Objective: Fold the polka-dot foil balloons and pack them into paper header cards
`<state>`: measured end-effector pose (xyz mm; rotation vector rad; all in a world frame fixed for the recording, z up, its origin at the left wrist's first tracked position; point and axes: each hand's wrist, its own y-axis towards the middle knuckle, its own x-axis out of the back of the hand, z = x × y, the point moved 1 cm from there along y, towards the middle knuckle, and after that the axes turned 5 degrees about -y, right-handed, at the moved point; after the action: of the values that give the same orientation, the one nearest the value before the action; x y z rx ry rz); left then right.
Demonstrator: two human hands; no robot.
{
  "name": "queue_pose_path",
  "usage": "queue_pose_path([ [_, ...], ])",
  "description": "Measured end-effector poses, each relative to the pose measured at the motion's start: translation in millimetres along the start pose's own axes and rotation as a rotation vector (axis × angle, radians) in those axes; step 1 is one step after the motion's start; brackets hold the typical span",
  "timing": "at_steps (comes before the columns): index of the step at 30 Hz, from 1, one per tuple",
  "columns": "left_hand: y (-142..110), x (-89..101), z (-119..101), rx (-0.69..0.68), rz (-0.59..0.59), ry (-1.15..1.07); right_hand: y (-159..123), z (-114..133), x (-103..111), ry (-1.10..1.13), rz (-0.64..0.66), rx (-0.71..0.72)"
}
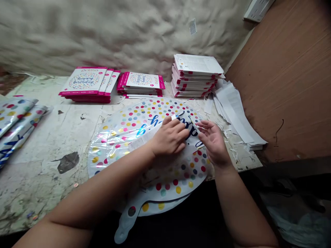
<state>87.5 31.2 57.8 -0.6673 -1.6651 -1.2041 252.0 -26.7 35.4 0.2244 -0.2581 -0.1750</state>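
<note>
A flat round foil balloon (134, 131), white with coloured dots and blue lettering, lies on the worn table (51, 137), its tail hanging over the near edge. My left hand (169, 137) rests on the balloon's middle, fingers curled down on a white paper strip (142, 139). My right hand (213, 141) hovers just right of it, palm turned in, fingers pinched on a thin stick-like item (193, 124) that I cannot name.
Three stacks of pink-edged birthday packaging cards (89, 84) (141, 84) (195, 75) line the back. Loose white paper sheets (236, 113) lie at the right. More folded dotted balloons (15, 120) sit at the left. A brown board (284, 86) borders the right side.
</note>
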Motion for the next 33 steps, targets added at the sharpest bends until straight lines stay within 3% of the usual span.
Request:
queue_pose_path([
  [3, -8.8, 33.8, -3.8, 0.152, -0.175, 0.011, -5.1, 18.5, -19.1, 0.196, 0.085, -0.046],
  [6, -30.1, 61.2, -10.7, 0.409, -0.498, -0.032, -3.0, 32.7, -33.5, 0.275, 0.016, -0.026],
  [8, -46.7, 69.5, -13.3, 0.571, -0.631, -0.162, 2.3, 38.3, -40.6, 0.298, 0.005, 0.01],
  [13, -66.6, 64.6, -12.5, 0.607, -0.565, -0.626, 11.9, 43.6, -64.1, 0.338, 0.131, 0.154],
  [17, -69.1, 60.0, -11.3, 0.625, -0.627, -0.698, 12.9, 44.3, -77.0, 0.322, 0.193, 0.193],
  [22, -69.6, 66.9, -11.8, 0.679, -0.655, -0.72, 12.2, 52.1, -71.9, 0.294, 0.217, 0.177],
  [25, -73.9, 77.5, -12.3, 0.707, -0.668, -0.944, 14.8, 61.1, -61.2, 0.305, 0.208, 0.136],
  [29, -94.3, 76.3, -12.8, 0.901, -0.427, -1.379, 26.4, 54.8, -49.2, 0.236, 0.284, -0.042],
  [31, -109.4, 63.6, -13.7, 1.05, -0.352, -1.498, 32.1, 40.5, -48.7, 0.134, 0.352, -0.168],
  [33, -124.2, 46.0, -16.7, 1.219, -0.326, -1.555, 32.7, 25.8, -52.0, -0.093, 0.326, -0.202],
])
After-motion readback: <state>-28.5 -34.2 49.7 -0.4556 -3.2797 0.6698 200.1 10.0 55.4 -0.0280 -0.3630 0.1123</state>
